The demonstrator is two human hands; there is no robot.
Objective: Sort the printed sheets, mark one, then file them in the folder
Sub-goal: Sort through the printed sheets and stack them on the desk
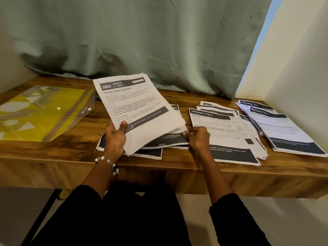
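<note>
Right, the left hand (115, 137) has a thick sheaf of printed sheets (140, 110) lifted at a tilt off the desk, thumb curled over the front near the lower left corner, fingers tucked behind. Top page reads "2652" in a dark header band, then the title "Screen Cleaning Check"; the small print under it is mostly too blurred to follow, though "charging cable" and "designated locations" come through. Over to the right hand (197, 139): its fingers are curled down, pinching the edge of a loose sheet (166, 139) lying flat under the raised sheaf, a dark band across that sheet's foot. More pages poke out beneath, at the near edge.

Just beside that hand sits a middle pile (225, 132), fanned and untidy, headed "DRESSING TABLE", with a second line that seems to end in "Cleaning". Further right, a far pile (282, 128) near the wall also shows "DRESSING TABLE" on two headers; its body text is unreadable.

On the left, well apart from the papers, the folder (40, 112) lies flat: clear plastic with a snap button, yellow and white shapes showing through.

All of it rests on a wooden desk (58, 150) with strong dark grain. A grey-green curtain (142, 36) hangs behind, bunched on the desk's back edge, and a pale wall (298, 68) closes the right side. A beaded bracelet (108, 162) circles the left wrist, and dark sleeves (236, 215) cover both forearms.
</note>
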